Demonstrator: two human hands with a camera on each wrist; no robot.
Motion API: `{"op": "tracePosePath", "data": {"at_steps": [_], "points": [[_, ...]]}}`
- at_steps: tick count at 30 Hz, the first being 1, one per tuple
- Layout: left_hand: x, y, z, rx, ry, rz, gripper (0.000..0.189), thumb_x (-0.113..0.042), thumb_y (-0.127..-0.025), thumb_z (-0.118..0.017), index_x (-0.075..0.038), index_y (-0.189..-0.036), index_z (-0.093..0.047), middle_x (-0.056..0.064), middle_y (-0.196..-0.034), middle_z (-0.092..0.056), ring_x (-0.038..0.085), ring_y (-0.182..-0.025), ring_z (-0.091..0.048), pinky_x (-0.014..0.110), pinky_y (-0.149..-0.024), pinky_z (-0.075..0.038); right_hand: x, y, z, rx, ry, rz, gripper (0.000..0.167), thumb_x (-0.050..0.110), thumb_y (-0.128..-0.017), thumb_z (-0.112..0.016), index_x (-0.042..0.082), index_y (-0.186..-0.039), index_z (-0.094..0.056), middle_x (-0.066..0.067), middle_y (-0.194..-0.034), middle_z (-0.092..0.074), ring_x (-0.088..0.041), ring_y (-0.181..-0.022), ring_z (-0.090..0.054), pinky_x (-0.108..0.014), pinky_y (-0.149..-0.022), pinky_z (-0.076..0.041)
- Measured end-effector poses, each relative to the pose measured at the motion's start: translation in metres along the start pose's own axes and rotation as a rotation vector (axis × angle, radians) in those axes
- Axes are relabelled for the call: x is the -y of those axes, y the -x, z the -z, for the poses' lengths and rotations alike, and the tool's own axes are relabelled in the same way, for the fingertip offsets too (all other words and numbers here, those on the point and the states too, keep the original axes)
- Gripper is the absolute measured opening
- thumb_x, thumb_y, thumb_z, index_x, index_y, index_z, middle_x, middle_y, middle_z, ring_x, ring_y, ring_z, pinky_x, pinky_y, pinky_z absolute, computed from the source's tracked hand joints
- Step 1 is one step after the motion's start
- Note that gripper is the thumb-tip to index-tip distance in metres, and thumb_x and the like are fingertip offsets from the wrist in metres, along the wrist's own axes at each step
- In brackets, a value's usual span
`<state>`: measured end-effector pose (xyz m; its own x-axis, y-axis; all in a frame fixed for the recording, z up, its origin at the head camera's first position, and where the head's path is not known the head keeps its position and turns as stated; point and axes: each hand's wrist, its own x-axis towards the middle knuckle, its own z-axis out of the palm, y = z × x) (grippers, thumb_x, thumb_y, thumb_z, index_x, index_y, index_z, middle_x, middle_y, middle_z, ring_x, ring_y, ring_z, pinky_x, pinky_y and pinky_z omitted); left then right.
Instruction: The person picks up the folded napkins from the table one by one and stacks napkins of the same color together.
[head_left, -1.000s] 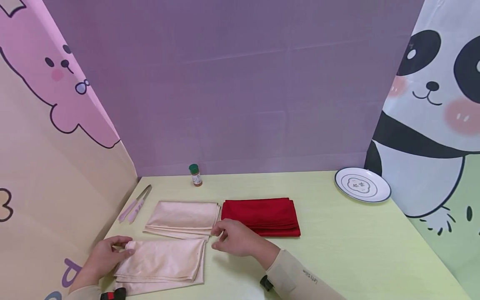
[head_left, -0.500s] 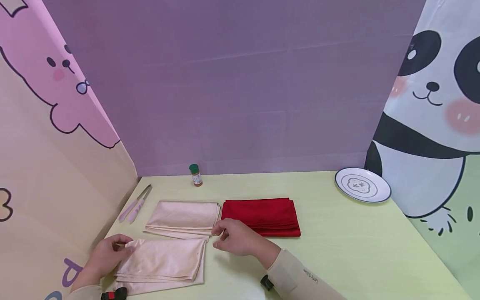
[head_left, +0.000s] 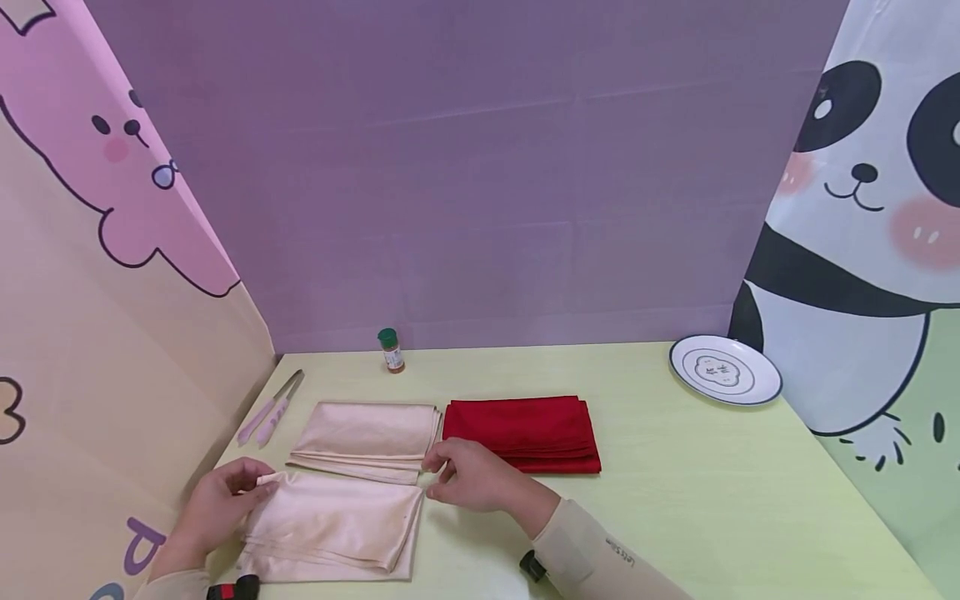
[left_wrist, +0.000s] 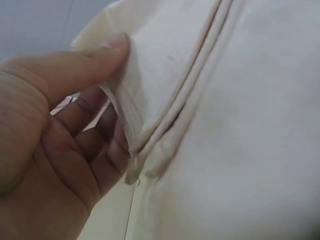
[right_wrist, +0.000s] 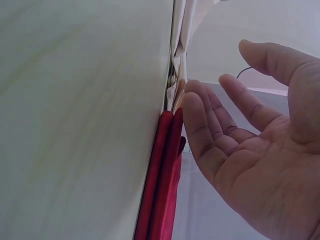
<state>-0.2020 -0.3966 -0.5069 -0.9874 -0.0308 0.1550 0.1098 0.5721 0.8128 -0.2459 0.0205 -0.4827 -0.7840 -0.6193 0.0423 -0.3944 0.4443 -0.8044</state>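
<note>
Between thumb and fingers my left hand pinches the far left corner of the nearer folded cream cloth. In the left wrist view the thumb lies on top of that cloth, whose layered edges show. My right hand hovers in front of the folded red cloth, close to the right ends of both cream cloths. Its fingers are loosely bent with nothing between them and the thumb, as the right wrist view shows. Behind the nearer cloth lies a second folded cream cloth.
Tongs with pink handles lie at the table's left edge. A small green-capped bottle stands at the back. A white plate with a dark rim sits at the back right, by the panda-print wall.
My left hand has moved slightly away from me and to the right, shifting the nearer cream cloth the same way, toward the farther cream cloth. The right hand has stayed in place.
</note>
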Motion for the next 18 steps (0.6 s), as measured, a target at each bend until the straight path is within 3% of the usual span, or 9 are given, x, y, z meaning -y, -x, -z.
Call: {"op": "tracePosePath", "data": {"at_steps": [10,18], "points": [[-0.02,0.002,-0.01,-0.055,0.066,-0.1,0.013,-0.004,-0.091,-0.081,0.0,-0.1,-0.072,0.012,-0.089,-0.076,0.007,-0.078,-0.068,0.023,-0.067,-0.055,0.001,0.002,-0.002,0.055,0.003,-0.042,0.04,0.016,-0.089,-0.084,0.012,-0.126,-0.07,0.003,-0.111,-0.068,-0.003,-0.084,-0.067,-0.025,-0.073,-0.055],[-0.023,-0.001,-0.019,-0.056,0.184,-0.156,0.012,0.002,-0.091,-0.079,0.002,-0.101,-0.072,0.012,-0.09,-0.075,0.007,-0.079,-0.068,0.024,-0.067,-0.057,-0.002,0.001,-0.004,0.097,0.044,-0.057,0.047,0.019,-0.088,-0.086,0.013,-0.131,-0.069,0.006,-0.11,-0.068,-0.003,-0.082,-0.066,-0.024,-0.077,-0.054]]}}
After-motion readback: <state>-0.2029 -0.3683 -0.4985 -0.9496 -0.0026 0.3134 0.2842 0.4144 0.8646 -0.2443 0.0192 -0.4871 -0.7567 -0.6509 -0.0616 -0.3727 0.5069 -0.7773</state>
